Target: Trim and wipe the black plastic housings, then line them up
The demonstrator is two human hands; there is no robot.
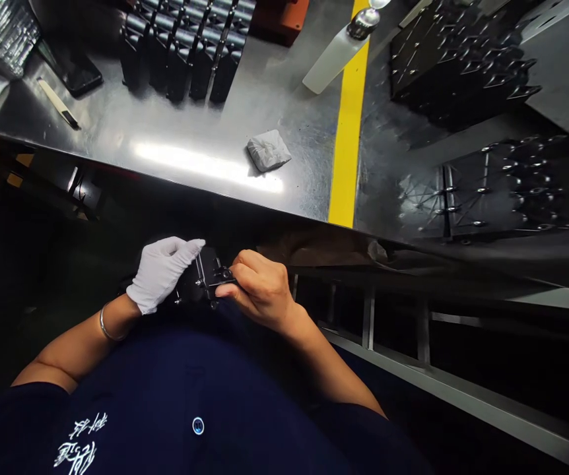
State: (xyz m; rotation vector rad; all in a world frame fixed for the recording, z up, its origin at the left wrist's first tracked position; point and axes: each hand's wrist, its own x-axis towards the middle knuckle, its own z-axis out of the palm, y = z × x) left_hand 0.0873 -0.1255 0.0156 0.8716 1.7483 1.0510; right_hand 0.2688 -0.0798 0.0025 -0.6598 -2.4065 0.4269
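Note:
Close to my body, below the table's front edge, I hold a black metal part (208, 264) with small shiny pins or screws along it. My left hand (163, 270), in a white glove, grips its left side between thumb and fingers. My right hand (259, 284) is bare; its thumb and bent forefinger pinch the right side of the same part. The lower portion of the part blends into the dark background and my dark shirt, so its full shape is hard to make out.
On the metal table (294, 112) lie a folded white cloth pad (268, 151), a white bottle (334, 56), a pale-handled cutter (58, 103) and a dark phone (79, 72). Black parts (185, 46) stand in rows behind; more black parts (457, 66) are stacked right of the yellow stripe (348, 138).

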